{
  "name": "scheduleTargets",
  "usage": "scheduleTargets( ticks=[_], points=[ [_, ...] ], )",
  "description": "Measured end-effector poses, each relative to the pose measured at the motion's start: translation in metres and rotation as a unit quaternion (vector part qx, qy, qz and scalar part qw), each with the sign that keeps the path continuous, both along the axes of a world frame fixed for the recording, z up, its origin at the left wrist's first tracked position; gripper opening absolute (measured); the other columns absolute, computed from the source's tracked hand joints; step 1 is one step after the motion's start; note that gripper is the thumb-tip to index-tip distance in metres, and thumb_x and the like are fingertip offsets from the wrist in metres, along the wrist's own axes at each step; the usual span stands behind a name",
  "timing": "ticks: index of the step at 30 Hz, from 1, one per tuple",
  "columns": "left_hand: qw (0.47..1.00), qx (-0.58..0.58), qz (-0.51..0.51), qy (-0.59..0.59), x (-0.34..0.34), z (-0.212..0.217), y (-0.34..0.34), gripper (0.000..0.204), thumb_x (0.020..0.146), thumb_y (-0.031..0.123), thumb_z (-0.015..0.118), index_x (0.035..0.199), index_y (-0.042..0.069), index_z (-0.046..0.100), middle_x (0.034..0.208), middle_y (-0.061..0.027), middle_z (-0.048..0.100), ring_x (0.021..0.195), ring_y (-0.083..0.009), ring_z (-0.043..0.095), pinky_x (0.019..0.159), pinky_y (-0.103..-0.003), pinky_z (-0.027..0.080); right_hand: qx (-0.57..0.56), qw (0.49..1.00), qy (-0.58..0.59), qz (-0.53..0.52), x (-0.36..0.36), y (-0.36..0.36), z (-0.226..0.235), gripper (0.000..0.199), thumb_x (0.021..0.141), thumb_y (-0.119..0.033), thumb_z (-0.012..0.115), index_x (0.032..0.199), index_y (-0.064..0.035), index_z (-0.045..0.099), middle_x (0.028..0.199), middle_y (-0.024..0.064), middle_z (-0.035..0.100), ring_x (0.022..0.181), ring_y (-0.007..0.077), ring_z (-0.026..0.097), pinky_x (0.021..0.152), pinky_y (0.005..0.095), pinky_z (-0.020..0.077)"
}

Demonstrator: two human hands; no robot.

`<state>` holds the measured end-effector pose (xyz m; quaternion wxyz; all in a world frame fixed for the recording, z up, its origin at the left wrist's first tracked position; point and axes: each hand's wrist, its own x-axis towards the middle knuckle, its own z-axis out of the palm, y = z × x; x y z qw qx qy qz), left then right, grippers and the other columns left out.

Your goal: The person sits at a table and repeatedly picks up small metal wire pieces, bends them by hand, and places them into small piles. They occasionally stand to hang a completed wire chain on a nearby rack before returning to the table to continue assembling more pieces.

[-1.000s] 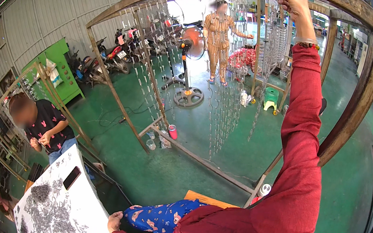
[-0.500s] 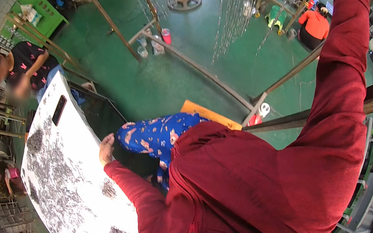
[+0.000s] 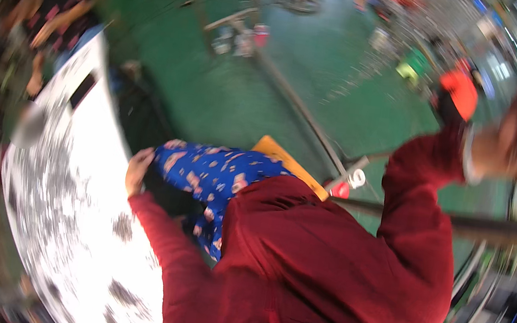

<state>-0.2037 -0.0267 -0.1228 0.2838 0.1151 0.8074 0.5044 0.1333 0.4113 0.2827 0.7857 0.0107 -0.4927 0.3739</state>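
My left hand point(image 3: 138, 170) rests at the near edge of a brightly lit white tabletop point(image 3: 101, 141), its fingers loosely extended and nothing seen in them. Many small dark slivers point(image 3: 47, 179) lie scattered and heaped on that surface; what they are is too blurred to tell. A dark flat rectangle point(image 3: 83, 91) like a phone lies toward the table's far end. My right hand point(image 3: 515, 140) is raised at the upper right, close to the camera, and smeared by motion. Whether it holds anything cannot be made out.
A person in a dark patterned top point(image 3: 63, 11) leans over the table's far end. Another in orange point(image 3: 460, 93) crouches at the upper right. A metal frame bar point(image 3: 298, 105) crosses the green floor point(image 3: 194, 101). An orange board point(image 3: 294, 166) sits beside my blue patterned trousers point(image 3: 205, 171).
The view has swung and blurred. My right hand, out of view before, now shows at the upper right with the elbow bent. My left hand stays by the table edge.
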Motion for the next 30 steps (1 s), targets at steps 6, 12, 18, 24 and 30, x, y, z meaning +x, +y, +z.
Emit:
scheduleTargets(
  ticks=[6,12,18,24,30],
  points=[
    [0.969,-0.115,0.021,0.218,0.107,0.043,0.051,0.034,0.082,0.039,0.064,0.085,0.006,0.071,0.084,-0.013,0.068,0.079,-0.0292,0.065,0.071,-0.038,0.052,0.538,0.257,-0.16,0.787,-0.176,-0.12,-0.085,0.021,0.085,-0.003,0.054,0.092,-0.0043,0.074,0.085,0.0101,0.068,0.065,0.013,0.061,0.045,0.0192,0.0433],
    [0.962,-0.004,0.259,0.086,0.253,0.103,-0.001,0.043,0.078,0.043,0.074,0.077,0.002,0.06,0.064,-0.009,0.054,0.059,-0.0255,0.058,0.06,-0.04,0.047,0.508,-0.032,0.009,0.861,-0.239,-0.221,-0.128,0.017,0.082,-0.003,0.06,0.091,-0.0058,0.075,0.085,0.0093,0.071,0.066,0.014,0.065,0.047,0.0166,0.0426],
    [0.791,-0.19,0.554,0.18,0.328,0.1,-0.09,0.022,0.085,0.019,0.066,0.097,0.001,0.064,0.089,-0.0166,0.067,0.082,-0.0312,0.065,0.074,-0.036,0.051,0.504,-0.095,0.051,0.857,-0.272,-0.248,-0.141,0.018,0.088,-0.011,0.063,0.101,-0.001,0.071,0.087,0.0102,0.069,0.066,0.0126,0.062,0.05,0.0163,0.0418],
    [0.661,-0.408,0.604,0.18,0.331,0.083,-0.184,0.049,0.079,0.025,0.072,0.119,0.003,0.055,0.107,-0.0265,0.058,0.107,-0.0443,0.051,0.082,-0.048,0.049,0.451,-0.024,-0.065,0.89,-0.296,-0.178,-0.155,0.033,0.067,-0.01,0.076,0.092,0.0098,0.066,0.085,0.0247,0.066,0.08,0.0371,0.066,0.069,0.043,0.0559],
    [0.63,-0.436,0.643,-0.005,0.266,0.048,-0.263,0.073,0.07,0.036,0.079,0.131,0.014,0.045,0.127,-0.0217,0.042,0.117,-0.0448,0.04,0.082,-0.058,0.048,0.339,0.209,-0.135,0.907,-0.275,-0.124,-0.182,0.027,0.064,-0.005,0.072,0.083,0.0121,0.065,0.078,0.0267,0.065,0.067,0.0385,0.066,0.058,0.0443,0.0547]
  ],
)
